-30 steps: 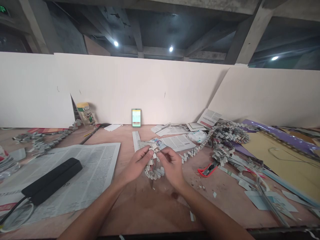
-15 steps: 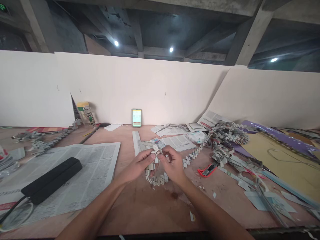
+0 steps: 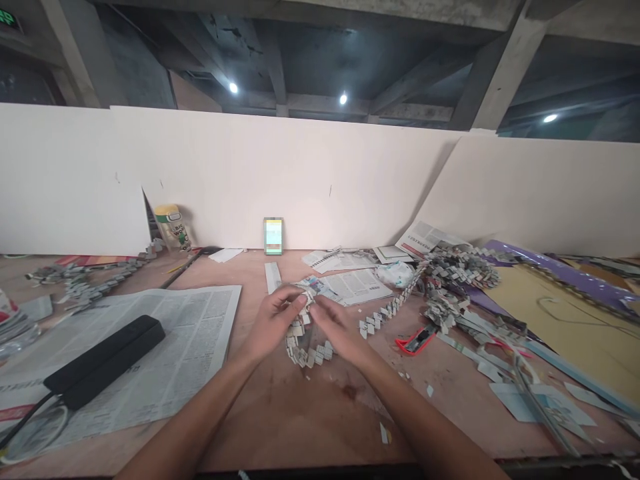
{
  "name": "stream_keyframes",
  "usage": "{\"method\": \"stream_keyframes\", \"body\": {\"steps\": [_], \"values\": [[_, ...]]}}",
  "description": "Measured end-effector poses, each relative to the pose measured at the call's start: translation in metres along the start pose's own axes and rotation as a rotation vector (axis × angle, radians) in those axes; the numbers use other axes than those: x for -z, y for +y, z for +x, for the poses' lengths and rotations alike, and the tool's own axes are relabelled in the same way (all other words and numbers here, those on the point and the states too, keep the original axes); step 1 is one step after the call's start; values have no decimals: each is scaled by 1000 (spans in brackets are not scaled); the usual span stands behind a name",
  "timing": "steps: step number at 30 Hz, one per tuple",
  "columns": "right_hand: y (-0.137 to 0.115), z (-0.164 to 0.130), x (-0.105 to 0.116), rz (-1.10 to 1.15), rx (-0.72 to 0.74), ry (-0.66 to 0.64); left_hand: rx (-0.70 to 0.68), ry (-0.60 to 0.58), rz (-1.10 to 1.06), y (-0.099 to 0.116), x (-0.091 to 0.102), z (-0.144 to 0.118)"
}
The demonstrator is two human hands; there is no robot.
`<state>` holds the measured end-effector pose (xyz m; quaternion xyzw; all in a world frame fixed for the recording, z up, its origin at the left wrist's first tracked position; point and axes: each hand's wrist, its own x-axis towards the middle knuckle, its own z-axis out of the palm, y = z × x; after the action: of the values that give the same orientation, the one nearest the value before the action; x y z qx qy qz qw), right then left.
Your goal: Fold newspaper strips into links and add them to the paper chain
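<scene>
A zigzag chain of folded newspaper [image 3: 311,356] runs up to my fingers at the middle of the table. Its end is pinched by my left hand [image 3: 277,319], thumb and fingers closed. My right hand [image 3: 334,325] is closed on the same end from the other side, fingertips nearly meeting those of the left. Below the hands the chain curls in a loop on the table, then passes behind my right wrist toward the pile at the right. The exact folds between the fingertips are hidden.
A red-handled cutter [image 3: 416,339] lies to the right, near a heap of folded paper chain [image 3: 457,267]. Newspaper sheets [image 3: 200,313] and a black power strip [image 3: 105,360] are on the left. A phone [image 3: 273,236] leans on the white board [image 3: 280,173] behind.
Both hands have shifted slightly, the left rolling further over the chain's end and the right moving a little left. The small pale folded piece is now mostly covered by fingers.
</scene>
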<state>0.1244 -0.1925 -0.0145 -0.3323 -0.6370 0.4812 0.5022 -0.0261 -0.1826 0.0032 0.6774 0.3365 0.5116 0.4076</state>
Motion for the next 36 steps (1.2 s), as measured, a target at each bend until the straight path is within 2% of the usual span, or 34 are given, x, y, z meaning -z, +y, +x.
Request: {"method": "stream_keyframes", "body": {"steps": [2,4,6,9,15,20,25,28,32,36], "values": [[3,0,-6,194,-84,-25,19,-5,-59,0,0,0],[7,0,-11,326,-122,-49,115,-64,-125,0,-1,0],[11,0,-12,352,-128,-82,196,-156,-176,0,0,0],[12,0,-13,352,-140,-91,192,-226,-214,1,2,0],[-4,-2,-17,489,-300,-86,240,-185,-251,-2,2,0],[-8,-4,-17,527,-360,-134,270,-165,-230,-3,1,-1],[-3,-3,-14,476,-384,-164,261,-187,-215,-2,1,-1],[0,-2,-15,413,-360,-92,227,-184,-137,-2,3,0],[3,-3,-14,97,-251,-4,162,-224,41,-1,10,4],[6,-4,-7,-176,-87,29,154,-189,174,3,20,5]]}}
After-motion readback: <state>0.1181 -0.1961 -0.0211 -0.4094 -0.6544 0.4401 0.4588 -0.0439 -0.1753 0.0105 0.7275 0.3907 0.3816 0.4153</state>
